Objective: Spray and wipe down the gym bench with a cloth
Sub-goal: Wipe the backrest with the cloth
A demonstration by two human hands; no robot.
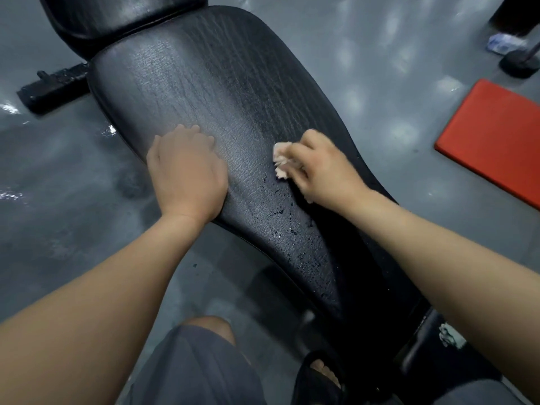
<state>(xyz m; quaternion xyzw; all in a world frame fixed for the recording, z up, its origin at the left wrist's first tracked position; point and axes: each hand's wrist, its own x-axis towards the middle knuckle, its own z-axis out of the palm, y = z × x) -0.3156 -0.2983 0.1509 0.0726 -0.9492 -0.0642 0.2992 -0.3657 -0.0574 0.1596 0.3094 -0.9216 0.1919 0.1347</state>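
Black, cracked vinyl covered the long padded gym bench [222, 92] that ran diagonally before you, its narrow end nearest your legs. Your left hand [187, 171] lay flat on the pad's left side, fingers straight and held close together, though blur softened their tips. Your right hand [327, 168] gripped a small crumpled pale cloth [282, 159], fingers curled round it and pressing it to the right half of the pad, about midway along its length. Wet droplets [280, 217] glistened on the vinyl just below the cloth, on the side toward you. A second black cushion [117, 16] met the pad at its far end. On the glossy grey floor [73, 176], a flat red rectangular mat [493, 135] lay to the right, well apart from the bench, and a black metal base bar [52, 86] jutted out at the far left. Your grey shorts [190, 369] and a black sandal [321, 372] showed along the bottom edge.
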